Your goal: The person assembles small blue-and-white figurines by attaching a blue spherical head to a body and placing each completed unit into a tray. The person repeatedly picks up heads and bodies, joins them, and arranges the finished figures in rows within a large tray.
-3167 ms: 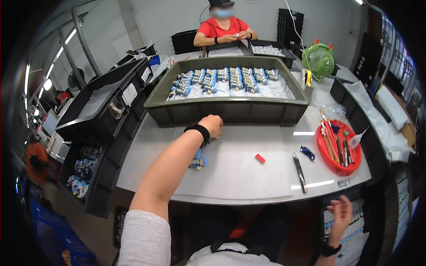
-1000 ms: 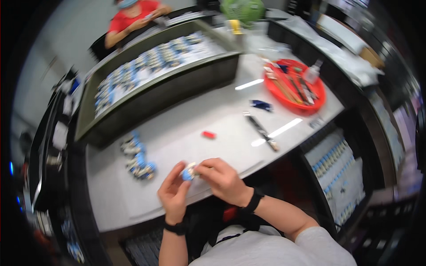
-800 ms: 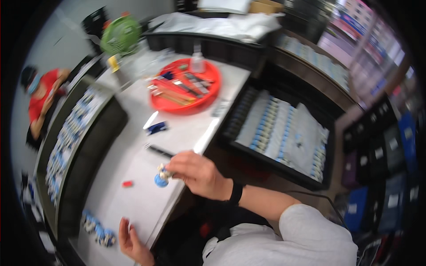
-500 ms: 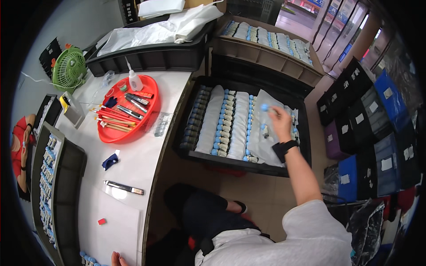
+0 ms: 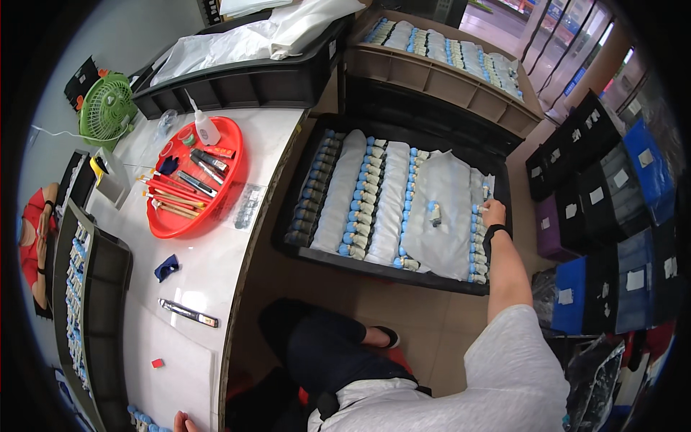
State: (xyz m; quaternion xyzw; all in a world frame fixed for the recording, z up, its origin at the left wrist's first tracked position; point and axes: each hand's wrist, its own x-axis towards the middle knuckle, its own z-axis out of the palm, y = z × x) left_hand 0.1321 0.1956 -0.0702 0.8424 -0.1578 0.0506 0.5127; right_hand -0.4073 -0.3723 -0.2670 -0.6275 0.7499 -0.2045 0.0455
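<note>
Reaching into the black crate (image 5: pixel 461 285), my right hand (image 5: pixel 494 212) is at the right-hand row of small blue-topped figurines (image 5: pixel 477 248). Its fingers are pinched around a small figurine, mostly hidden by the fingers. One loose figurine (image 5: pixel 435 214) lies on the white sheet (image 5: pixel 439 245) to the left of that row. More rows of figurines (image 5: pixel 365 194) fill the crate, with white padding strips (image 5: pixel 389 194) between them. At the bottom edge, only some fingers of my left hand (image 5: pixel 185 423) show above the table, beside a few blue-topped pieces (image 5: pixel 144 421).
On the white table (image 5: pixel 209 266) are a red tray (image 5: pixel 234 198) with brushes, pens and a squeeze bottle, a dark pen (image 5: pixel 188 312) and a red block (image 5: pixel 157 363). A brown crate (image 5: pixel 432 75) stands behind; stacked bins (image 5: pixel 604 209) line the right. Another person (image 5: pixel 39 245) sits far left.
My right hand has moved right, from above the white sheet to the right-hand row, carrying the figurine. The left fingers stay at the bottom edge. The whole view has shifted slightly.
</note>
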